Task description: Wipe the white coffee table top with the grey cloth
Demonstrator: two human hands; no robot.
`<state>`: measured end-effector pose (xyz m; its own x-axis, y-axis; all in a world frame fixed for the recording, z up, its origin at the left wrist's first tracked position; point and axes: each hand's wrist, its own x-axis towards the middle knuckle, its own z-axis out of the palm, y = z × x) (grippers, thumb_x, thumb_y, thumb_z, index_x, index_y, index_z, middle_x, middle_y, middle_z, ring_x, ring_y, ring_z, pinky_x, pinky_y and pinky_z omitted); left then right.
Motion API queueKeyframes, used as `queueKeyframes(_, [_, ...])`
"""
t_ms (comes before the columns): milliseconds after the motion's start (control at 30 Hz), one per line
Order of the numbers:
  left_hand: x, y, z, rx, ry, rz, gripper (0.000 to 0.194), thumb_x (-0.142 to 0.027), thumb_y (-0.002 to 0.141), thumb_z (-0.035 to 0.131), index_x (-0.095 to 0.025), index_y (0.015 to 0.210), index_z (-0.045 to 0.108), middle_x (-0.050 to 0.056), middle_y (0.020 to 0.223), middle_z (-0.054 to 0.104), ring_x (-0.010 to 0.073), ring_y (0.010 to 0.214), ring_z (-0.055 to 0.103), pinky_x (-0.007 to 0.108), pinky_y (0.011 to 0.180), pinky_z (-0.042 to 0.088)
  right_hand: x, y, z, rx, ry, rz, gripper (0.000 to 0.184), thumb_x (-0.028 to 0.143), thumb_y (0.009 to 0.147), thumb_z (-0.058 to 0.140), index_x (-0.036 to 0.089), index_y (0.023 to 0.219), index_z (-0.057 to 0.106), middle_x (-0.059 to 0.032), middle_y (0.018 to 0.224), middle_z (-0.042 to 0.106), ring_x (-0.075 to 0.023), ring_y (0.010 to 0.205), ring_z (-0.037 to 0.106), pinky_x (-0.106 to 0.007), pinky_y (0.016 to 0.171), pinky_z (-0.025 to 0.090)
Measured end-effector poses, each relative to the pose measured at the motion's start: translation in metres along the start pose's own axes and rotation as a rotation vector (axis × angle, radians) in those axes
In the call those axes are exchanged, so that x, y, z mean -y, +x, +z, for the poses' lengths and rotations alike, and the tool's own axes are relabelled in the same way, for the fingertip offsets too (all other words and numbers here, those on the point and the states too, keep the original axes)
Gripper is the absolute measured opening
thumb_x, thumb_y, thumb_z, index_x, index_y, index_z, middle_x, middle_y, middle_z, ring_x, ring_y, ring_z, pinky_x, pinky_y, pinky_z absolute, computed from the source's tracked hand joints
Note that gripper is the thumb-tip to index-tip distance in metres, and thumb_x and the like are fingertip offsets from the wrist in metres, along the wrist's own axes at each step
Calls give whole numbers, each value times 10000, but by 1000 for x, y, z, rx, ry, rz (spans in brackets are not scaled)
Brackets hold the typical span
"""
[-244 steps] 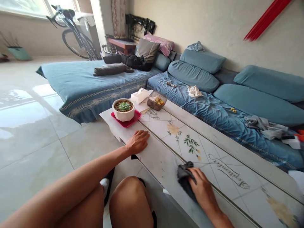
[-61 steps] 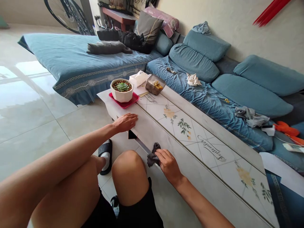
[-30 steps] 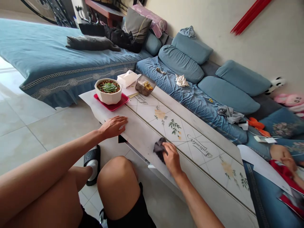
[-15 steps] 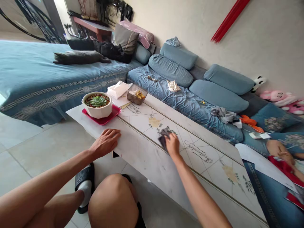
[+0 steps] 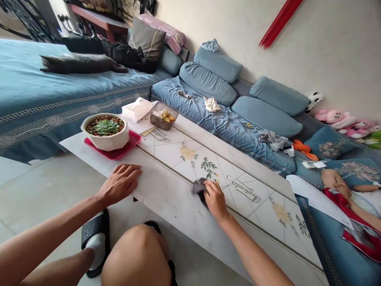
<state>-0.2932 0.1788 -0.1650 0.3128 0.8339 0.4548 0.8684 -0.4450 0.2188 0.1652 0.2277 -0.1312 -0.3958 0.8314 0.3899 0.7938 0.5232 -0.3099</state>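
Note:
My right hand (image 5: 214,200) grips a small dark grey cloth (image 5: 199,186) and presses it on the low white table (image 5: 258,159), just below a printed leaf sprig. My left hand (image 5: 119,183) lies flat on the table's near edge with its fingers stretched out, holding nothing. Beyond the left hand, a white bowl with a green succulent (image 5: 105,130) sits on a red tray (image 5: 132,140).
A tissue pack (image 5: 137,109) and a clear box with small items (image 5: 163,115) stand at the table's far end. A blue sofa (image 5: 238,123) with cushions and loose clothes runs behind the table. My bare knee (image 5: 139,254) and a black slipper (image 5: 95,238) are below the table edge.
My right hand has slid the cloth back towards the near side of the table after reaching further in. The left hand stays flat on the edge. The view has shifted right.

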Motion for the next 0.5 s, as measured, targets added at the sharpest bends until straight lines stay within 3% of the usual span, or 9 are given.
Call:
queueKeyframes(67, [-1,1,-1,6,3,0,318,-286,1044,492,-259,1308,666,108,1405,701,319,1262,637,537,1108,470,4,43,20,-41,-31,74,301,95,929,546,186,1111,768,-150,1153,765,-301,1118,695,-481,1033,608])
queueKeyframes(133, [-1,1,-2,11,-5,-2,323,-287,1044,490,-265,1312,670,105,1404,703,320,1264,637,536,1107,473,11,60,29,-55,-41,105,248,133,948,564,174,1085,766,-165,1151,757,-301,1111,693,-474,1031,602])
queueKeyframes(200, [-1,1,-2,15,-22,-9,332,-293,1040,501,-275,1323,672,98,1415,700,321,1266,637,535,1105,476,19,40,21,-17,-6,74,235,157,962,573,181,1097,764,-150,1140,757,-283,1093,703,-441,1010,609])
queueKeyframes(300, [1,0,-1,16,-46,-11,347,-297,1040,507,-293,1345,673,84,1429,700,313,1263,641,528,1111,474,23,-29,-6,93,92,11,303,145,968,562,224,1191,751,-117,1152,757,-263,1099,718,-412,988,626])
queueKeyframes(367, [1,-1,0,13,-53,-6,353,-291,1046,504,-298,1357,671,75,1439,699,304,1278,639,518,1126,469,19,-60,-19,118,122,-15,384,110,956,550,250,1264,731,-107,1188,750,-263,1134,713,-425,1000,630])
queueKeyframes(433, [2,-3,1,0,-57,-5,364,-288,1048,508,-302,1375,666,71,1452,695,300,1301,635,515,1139,466,15,-52,-16,89,108,-32,409,83,935,543,249,1257,732,-102,1186,750,-266,1138,706,-438,1010,626])
queueKeyframes(500, [2,-3,1,-14,-63,-8,384,-287,1046,515,-306,1401,660,71,1467,689,300,1318,633,515,1145,470,12,-9,-1,43,64,8,341,83,918,550,226,1150,756,-108,1138,758,-271,1102,702,-441,1006,616])
